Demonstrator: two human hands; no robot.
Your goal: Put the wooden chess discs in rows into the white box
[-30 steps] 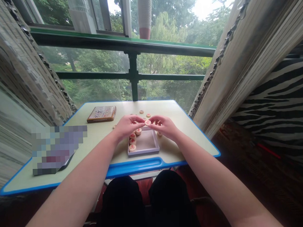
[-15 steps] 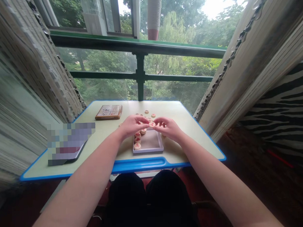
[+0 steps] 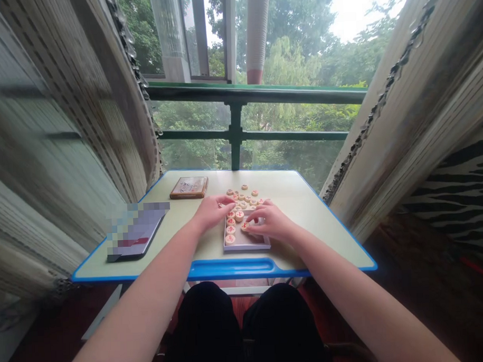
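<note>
And there's the right hand (image 3: 271, 222), fingers curled down onto a round wooden chess piece (image 3: 245, 227) in the shallow lilac tray (image 3: 247, 247), grip impossible to call, while the left hand (image 3: 211, 212) sits half open, empty, beside the lined-up pieces (image 3: 230, 229).

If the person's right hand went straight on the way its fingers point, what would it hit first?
Most likely the round wooden xiangqi piece at the fingertips of the right hand, inside the shallow tray. The fingers look to be touching it, though depth is hard to judge from this view.
</note>
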